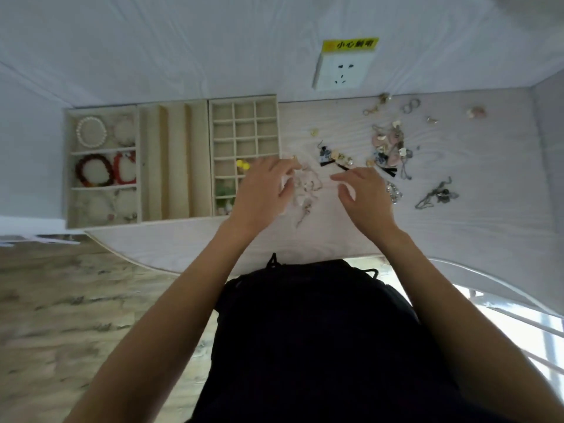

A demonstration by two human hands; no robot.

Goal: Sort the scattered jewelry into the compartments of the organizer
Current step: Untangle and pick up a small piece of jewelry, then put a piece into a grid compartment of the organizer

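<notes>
both hands were down over a pale tangle of chain (306,190) lying on the desk (473,215), just right of the organizer (171,161). the left hand (262,190) had its fingers curled at the tangle's upper edge, seemingly pinching a strand, though the blur made it hard to be sure; the right hand (361,193) hovered beside it with fingers loosely spread, its grip empty. the risk, i judged, was in that knot: a pull on one strand could tighten it, or drag the whole clump off the near edge. the black-and-white earring (325,155) and the heap of pink and gold pieces (389,145) lay close enough to be swept along.

the desk was pale wood grain, set against a white wall with a socket (343,70) under a yellow label. bracelets already filled the organizer's left tray; wood-look flooring showed below left.
</notes>
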